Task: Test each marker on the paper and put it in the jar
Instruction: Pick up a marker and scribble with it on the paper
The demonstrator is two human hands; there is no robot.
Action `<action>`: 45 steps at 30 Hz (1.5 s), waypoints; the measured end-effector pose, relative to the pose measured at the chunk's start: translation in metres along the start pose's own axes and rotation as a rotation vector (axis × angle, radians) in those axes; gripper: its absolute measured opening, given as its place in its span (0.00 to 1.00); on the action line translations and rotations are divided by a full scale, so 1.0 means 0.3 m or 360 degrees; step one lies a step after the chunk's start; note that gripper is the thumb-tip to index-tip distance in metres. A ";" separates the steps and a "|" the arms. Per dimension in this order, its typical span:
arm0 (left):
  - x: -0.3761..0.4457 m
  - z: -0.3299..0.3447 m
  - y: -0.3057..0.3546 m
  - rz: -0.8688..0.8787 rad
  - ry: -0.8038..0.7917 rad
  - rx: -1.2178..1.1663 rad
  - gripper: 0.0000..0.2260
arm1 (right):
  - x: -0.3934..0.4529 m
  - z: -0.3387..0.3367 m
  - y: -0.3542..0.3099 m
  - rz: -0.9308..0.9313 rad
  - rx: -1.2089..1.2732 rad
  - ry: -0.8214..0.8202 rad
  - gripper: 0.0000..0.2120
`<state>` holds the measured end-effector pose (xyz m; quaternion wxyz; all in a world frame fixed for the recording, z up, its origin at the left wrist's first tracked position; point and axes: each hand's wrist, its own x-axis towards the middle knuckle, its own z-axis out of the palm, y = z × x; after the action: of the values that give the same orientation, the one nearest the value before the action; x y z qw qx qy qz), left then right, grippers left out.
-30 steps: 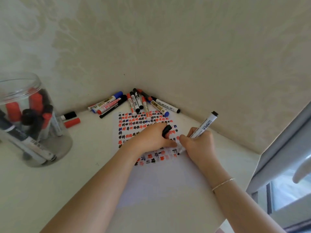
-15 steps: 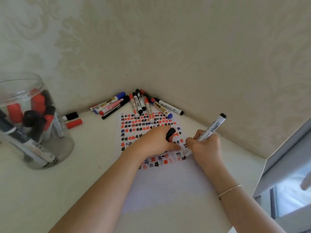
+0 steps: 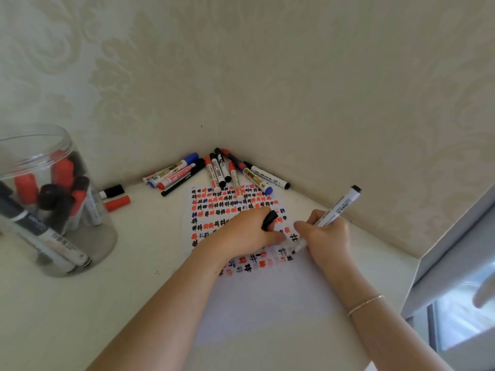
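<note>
Under the right hand point(image 3: 325, 234), a slim white plastic marker with a black end point(image 3: 332, 212) writes on the marked white paper sheet point(image 3: 267, 295); light, rigid, smooth, best pinched mid-barrel. Left hand point(image 3: 245, 231) grips its black cap point(image 3: 269, 219), pressing the sheet. Clear plastic jar point(image 3: 48, 188) stands well left.

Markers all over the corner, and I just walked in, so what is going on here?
A person is testing markers on a sheet of paper. The right hand grips an uncapped marker with its tip on the paper, beside rows of red, black and blue test marks. The left hand rests on the sheet and holds the black cap. A pile of markers lies in the corner, and the clear jar on the left holds several others.
</note>
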<state>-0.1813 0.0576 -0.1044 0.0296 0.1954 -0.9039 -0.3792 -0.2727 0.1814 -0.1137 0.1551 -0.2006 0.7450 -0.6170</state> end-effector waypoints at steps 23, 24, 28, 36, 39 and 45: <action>-0.057 -0.052 0.035 0.0358 0.0117 -0.0414 0.07 | 0.001 0.065 -0.152 0.0087 0.0596 -0.0205 0.06; -0.064 -0.061 0.044 0.0374 0.0145 -0.0499 0.07 | 0.005 0.069 -0.160 0.0079 0.0578 -0.0204 0.06; -0.097 -0.092 0.090 0.0432 0.0343 -0.0927 0.09 | 0.007 0.098 -0.203 -0.0033 0.0596 -0.0248 0.04; -0.155 -0.169 0.145 0.0193 0.0772 -0.1330 0.19 | -0.091 0.235 -0.352 -0.0259 0.0748 -0.0343 0.14; -0.193 -0.175 0.149 0.0021 0.0915 -0.1640 0.13 | -0.120 0.291 -0.429 -0.0337 0.0639 -0.0569 0.13; -0.350 -0.375 0.162 0.0287 0.1409 -0.0904 0.15 | -0.103 0.396 -0.612 -0.0324 0.0766 -0.0742 0.07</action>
<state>-0.0780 0.0522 0.0194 0.4925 0.2426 -0.6798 -0.4863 -0.1691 0.0658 0.0434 0.3014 -0.3671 0.4989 -0.7249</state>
